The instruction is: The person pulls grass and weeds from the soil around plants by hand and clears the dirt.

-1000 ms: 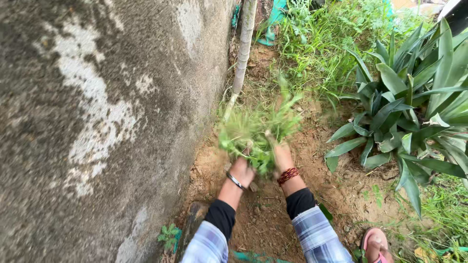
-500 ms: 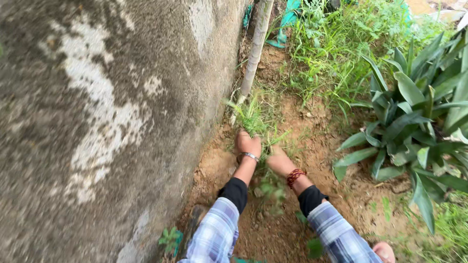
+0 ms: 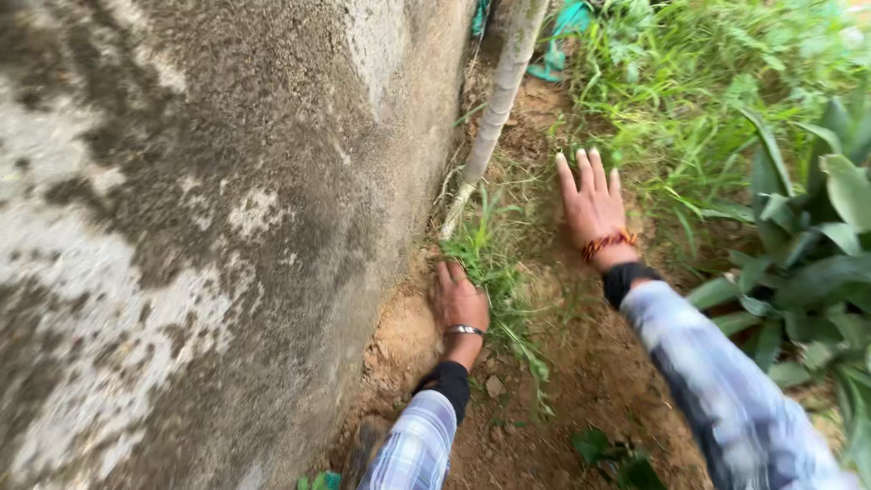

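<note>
My left hand (image 3: pixel 461 298) rests low on the bare brown soil at the foot of the wall, its fingers at the base of a clump of green grass (image 3: pixel 494 263); whether it grips the blades is unclear. It wears a metal bangle. My right hand (image 3: pixel 594 201) is raised over the dirt further away, palm down, fingers spread, holding nothing. A red beaded band sits on its wrist. Both arms wear plaid sleeves over black cuffs.
A rough grey concrete wall (image 3: pixel 200 227) fills the left. A thin pale trunk (image 3: pixel 499 100) leans along the wall's base. Thick grass (image 3: pixel 689 91) grows beyond, and a broad-leaved plant (image 3: pixel 807 245) stands on the right. Small weeds (image 3: pixel 617 454) grow near me.
A second ago both hands held up a bunch of pulled grass. That bunch is gone, the left hand is down at a new clump, and the right hand has swung out, open.
</note>
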